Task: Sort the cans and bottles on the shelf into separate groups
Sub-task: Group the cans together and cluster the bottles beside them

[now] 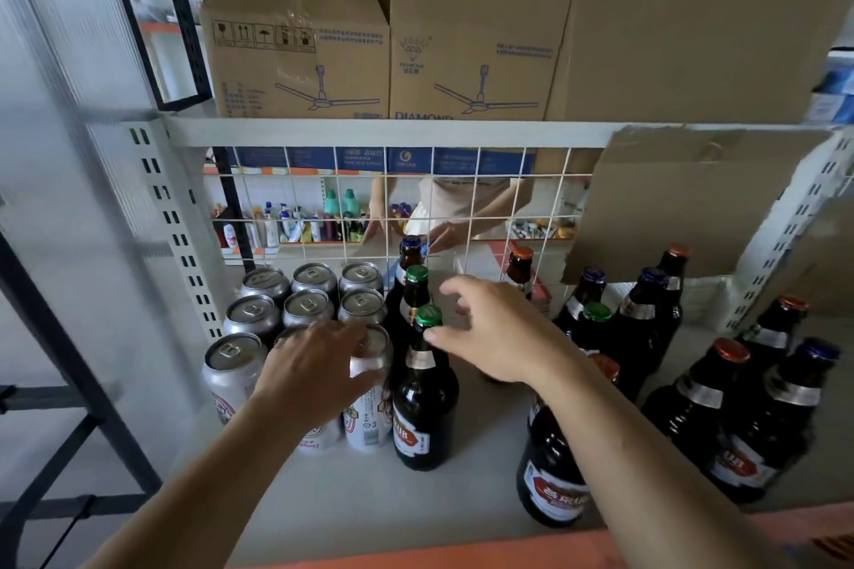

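Observation:
Several silver cans (pixel 307 307) stand in rows at the shelf's left. My left hand (pixel 319 365) lies palm down over the middle can of the front row (pixel 319 439), fingers draped over its rim beside the neighbouring can (pixel 369 411). Three dark bottles stand in a line right of the cans. At the front one, the green-capped bottle (pixel 423 407), my right hand (pixel 494 328) hovers with loosely spread fingers, its thumb touching just under the cap. More dark bottles (pixel 647 314) with orange, blue and green caps stand at the right. One bottle (pixel 552 467) is partly hidden under my right forearm.
A white wire grid (pixel 478 199) backs the shelf (pixel 351 490), with a perforated upright (pixel 180 226) at the left. Cardboard boxes (pixel 295 37) sit on the shelf above, and a cardboard flap (pixel 693 199) hangs at the right. Behind the grid a person's hands (pixel 443 236) are visible.

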`<state>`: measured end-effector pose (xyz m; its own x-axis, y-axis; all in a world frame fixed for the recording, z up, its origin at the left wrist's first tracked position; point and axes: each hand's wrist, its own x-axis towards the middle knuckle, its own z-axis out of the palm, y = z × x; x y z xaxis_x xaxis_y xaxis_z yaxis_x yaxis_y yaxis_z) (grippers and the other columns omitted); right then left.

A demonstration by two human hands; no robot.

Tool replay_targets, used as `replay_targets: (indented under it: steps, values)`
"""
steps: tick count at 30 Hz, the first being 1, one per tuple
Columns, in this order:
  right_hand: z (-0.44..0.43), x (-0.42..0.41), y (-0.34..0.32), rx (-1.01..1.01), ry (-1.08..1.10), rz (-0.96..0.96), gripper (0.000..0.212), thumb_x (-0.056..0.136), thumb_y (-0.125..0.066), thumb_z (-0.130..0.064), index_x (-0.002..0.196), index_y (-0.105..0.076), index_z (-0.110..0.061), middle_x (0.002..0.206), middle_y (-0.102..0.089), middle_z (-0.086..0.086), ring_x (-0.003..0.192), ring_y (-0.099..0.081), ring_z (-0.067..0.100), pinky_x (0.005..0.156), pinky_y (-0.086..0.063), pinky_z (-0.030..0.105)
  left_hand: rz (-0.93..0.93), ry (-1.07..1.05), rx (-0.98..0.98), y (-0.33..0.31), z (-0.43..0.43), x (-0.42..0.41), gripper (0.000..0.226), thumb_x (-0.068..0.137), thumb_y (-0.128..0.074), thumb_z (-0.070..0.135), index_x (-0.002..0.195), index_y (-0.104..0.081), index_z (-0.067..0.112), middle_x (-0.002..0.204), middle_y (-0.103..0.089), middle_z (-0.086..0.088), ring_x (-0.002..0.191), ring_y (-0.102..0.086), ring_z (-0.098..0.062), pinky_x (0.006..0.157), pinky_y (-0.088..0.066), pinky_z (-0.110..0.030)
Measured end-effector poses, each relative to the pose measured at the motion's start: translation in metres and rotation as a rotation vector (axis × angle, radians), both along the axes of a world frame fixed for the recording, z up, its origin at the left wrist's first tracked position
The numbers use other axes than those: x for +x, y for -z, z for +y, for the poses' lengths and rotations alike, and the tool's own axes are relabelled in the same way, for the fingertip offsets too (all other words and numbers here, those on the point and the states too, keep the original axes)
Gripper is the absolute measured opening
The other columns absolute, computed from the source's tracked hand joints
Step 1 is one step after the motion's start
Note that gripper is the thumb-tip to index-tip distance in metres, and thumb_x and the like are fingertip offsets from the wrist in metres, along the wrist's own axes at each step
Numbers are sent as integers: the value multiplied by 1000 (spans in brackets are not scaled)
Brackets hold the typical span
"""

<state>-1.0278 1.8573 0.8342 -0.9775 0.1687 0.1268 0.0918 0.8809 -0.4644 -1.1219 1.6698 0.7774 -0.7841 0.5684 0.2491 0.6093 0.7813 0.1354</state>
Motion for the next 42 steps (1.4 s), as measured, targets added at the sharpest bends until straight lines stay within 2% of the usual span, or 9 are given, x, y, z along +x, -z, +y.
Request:
replay_targets:
  steps: [7, 12, 17, 20, 23, 28, 30, 37, 42]
  values:
    - [49, 26, -20, 93, 202, 64, 48, 90, -62, -41, 131, -56, -18, 118, -64, 2, 101, -61, 19, 80, -45, 29, -8, -17, -71, -8, 2, 6, 42, 82, -57, 56, 118, -54, 36, 119, -60, 11, 109, -59, -14, 102, -37, -42]
    - [60, 34, -14, 57, 260, 104, 32, 88, -65, -36, 116, -63, -19, 100, -70, 0, 94, -64, 19, 81, -51, 34, -155, -3, 134, -20, 14, 9, 20, 87, -50, 27, 106, -57, 24, 93, -64, 2, 67, -59, -10, 56, -49, -28]
    - [46, 23, -20, -31, 111, 100, 31, 92, -62, -30, 120, -64, -18, 107, -67, -1, 96, -62, 14, 83, -48, 28, -316, -27, 474, -36, 29, 18, 45, 79, -54, 8, 123, -60, 21, 115, -67, 1, 97, -62, -14, 80, -47, -23]
    - [38, -4, -33, -10, 42, 35, 26, 95, -56, -23, 119, -64, -13, 112, -67, 4, 94, -63, 19, 84, -51, 32, -284, 34, 537, -31, 41, 36, 42, 79, -63, 21, 121, -58, 22, 110, -69, 5, 92, -65, -11, 76, -47, -21]
    - [33, -49, -36, -6, 19, -46, 25, 95, -55, -20, 118, -62, -12, 118, -64, 6, 84, -63, 19, 66, -48, 31, -296, 33, 567, -26, 53, 44, 46, 78, -67, 40, 119, -55, 24, 101, -69, 6, 85, -65, -9, 74, -53, -25]
    - [26, -110, -23, -57, -5, -57, 50, 96, -52, -18, 145, -41, -16, 149, -40, 12, 101, -55, 21, 67, -46, 26, -301, -30, 543, -24, 62, 40, 50, 79, -67, 44, 122, -53, 24, 101, -67, 2, 84, -63, -12, 68, -50, -23]
    - [25, -122, -19, -33, 0, -74, 56, 97, -50, -11, 150, -33, -19, 158, -22, 15, 116, -52, 24, 81, -52, 35, -305, -45, 525, -19, 60, 36, 42, 77, -69, 45, 111, -60, 22, 97, -70, 3, 81, -63, -10, 67, -52, -23]
    - [30, -154, -6, 44, -115, -123, 43, 96, -55, -15, 139, -50, -18, 136, -53, 13, 79, -62, 24, 60, -49, 30, -277, -70, 548, -3, 63, 33, 24, 74, -70, 46, 78, -56, 27, 75, -65, 9, 69, -59, -6, 56, -43, -15]
    - [31, -159, -4, -38, -125, -130, 26, 92, -65, -25, 117, -61, -18, 113, -63, 12, 67, -63, 21, 71, -61, 44, -275, -107, 576, 3, 69, 30, 27, 73, -70, 49, 76, -55, 27, 66, -58, 12, 61, -52, 4, 49, -37, -10]
